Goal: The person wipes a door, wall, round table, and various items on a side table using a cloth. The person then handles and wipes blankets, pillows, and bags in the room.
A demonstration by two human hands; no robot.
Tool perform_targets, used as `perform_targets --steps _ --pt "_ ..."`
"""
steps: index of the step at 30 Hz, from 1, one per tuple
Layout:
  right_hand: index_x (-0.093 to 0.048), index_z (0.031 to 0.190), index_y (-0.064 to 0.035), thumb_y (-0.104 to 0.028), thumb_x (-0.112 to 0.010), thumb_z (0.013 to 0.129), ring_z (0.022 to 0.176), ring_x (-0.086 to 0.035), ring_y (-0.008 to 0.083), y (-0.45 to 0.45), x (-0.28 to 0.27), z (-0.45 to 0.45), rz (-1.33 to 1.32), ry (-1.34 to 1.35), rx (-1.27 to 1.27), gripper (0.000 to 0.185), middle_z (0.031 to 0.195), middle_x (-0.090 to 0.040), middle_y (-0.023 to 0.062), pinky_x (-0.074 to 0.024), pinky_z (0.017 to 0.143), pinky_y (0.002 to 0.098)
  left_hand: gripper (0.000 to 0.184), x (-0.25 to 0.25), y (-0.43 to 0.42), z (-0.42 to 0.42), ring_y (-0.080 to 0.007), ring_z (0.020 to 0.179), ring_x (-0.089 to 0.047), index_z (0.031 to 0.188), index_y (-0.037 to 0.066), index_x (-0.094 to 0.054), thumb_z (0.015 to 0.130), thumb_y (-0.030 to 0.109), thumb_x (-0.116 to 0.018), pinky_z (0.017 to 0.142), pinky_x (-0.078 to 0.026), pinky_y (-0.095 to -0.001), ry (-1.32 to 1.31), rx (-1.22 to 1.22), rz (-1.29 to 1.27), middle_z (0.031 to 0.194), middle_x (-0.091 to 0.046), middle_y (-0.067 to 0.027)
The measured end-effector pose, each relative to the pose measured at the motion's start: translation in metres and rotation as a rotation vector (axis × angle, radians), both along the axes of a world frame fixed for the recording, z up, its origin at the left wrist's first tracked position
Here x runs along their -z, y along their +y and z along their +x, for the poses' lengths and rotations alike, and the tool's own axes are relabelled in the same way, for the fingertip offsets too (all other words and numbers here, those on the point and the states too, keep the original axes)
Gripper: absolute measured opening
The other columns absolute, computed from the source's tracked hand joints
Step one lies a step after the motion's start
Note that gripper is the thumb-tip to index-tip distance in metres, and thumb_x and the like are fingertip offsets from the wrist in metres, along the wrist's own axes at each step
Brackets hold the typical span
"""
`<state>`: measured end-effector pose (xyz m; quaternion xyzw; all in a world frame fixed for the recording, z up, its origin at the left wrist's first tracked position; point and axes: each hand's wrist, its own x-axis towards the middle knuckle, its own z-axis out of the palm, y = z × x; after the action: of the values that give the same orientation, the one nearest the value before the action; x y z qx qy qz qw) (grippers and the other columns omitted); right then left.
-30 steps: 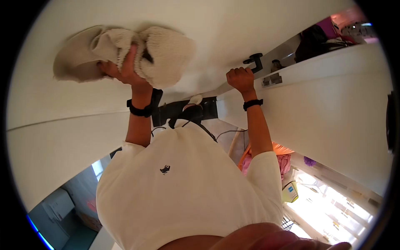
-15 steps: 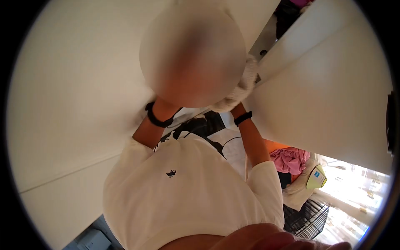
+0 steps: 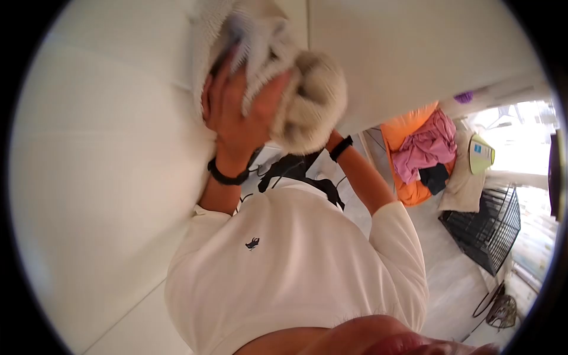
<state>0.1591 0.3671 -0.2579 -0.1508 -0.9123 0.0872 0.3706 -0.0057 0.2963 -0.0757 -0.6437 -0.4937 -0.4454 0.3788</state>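
Note:
My left hand (image 3: 239, 106) grips a bunched beige towel (image 3: 313, 100) in front of a pale, flat panel (image 3: 118, 118). Its fingers press into the folds, slightly blurred by motion, and a dark band circles the wrist. The towel's rolled end hangs to the right of these fingers. Behind that end, only the wrist edge of my right hand (image 3: 333, 141) shows, below a dark wristband. The right fingers are hidden, and so is anything they touch.
A second pale panel (image 3: 408, 53) stands at the upper right. Beyond it are an orange container (image 3: 417, 192) with pink cloth (image 3: 429, 145), a yellow-green object (image 3: 480, 155), and a black wire crate (image 3: 488, 228) on the light floor. Bright curtains hang farther right.
My left hand and the towel have moved right from the upper left. My right hand, earlier a visible fist by a black handle, is now behind the towel. The view has turned, showing more floor and crate.

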Motion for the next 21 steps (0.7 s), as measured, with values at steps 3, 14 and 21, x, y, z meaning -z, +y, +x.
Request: perform_targets --steps 3,14,21 --pt "-0.068 0.081 -0.0068 -0.012 -0.062 0.063 0.084 -0.065 0.0269 0.033 0.025 -0.007 0.168 -0.060 0.036 0.019 0.087 -0.065 0.0103 -0.0530 0.078 0.0416 0.048 0.010 0.033 0.009 -0.0305 0.114 -0.062 0.120 0.029 -0.066 0.074 0.037 -0.078 0.098 -0.044 -0.0426 -0.004 0.042 -0.044 0.118 -0.062 -0.0058" --pt "-0.067 0.098 -0.0068 -0.015 -0.070 0.070 0.105 -0.059 0.0343 0.027 0.021 -0.014 -0.337 0.077 0.204 0.029 0.106 -0.065 0.0116 -0.0482 0.090 0.0455 0.058 0.105 0.081 0.035 -0.0327 0.110 -0.060 0.125 0.020 -0.059 0.070 0.022 -0.077 0.091 -0.052 -0.0431 -0.233 0.358 -0.885 0.119 -0.061 -0.0079" --pt "-0.068 0.098 -0.0059 -0.014 -0.071 0.073 0.103 -0.059 0.0338 0.008 -0.017 0.029 -0.208 -0.090 0.146 0.027 0.100 -0.067 0.0137 -0.0469 0.092 0.0454 0.046 0.141 0.110 0.038 -0.0303 0.120 -0.057 0.130 0.004 -0.052 0.087 0.013 -0.066 0.100 -0.045 -0.0374 -0.731 0.789 -1.118 0.131 -0.058 -0.0157"
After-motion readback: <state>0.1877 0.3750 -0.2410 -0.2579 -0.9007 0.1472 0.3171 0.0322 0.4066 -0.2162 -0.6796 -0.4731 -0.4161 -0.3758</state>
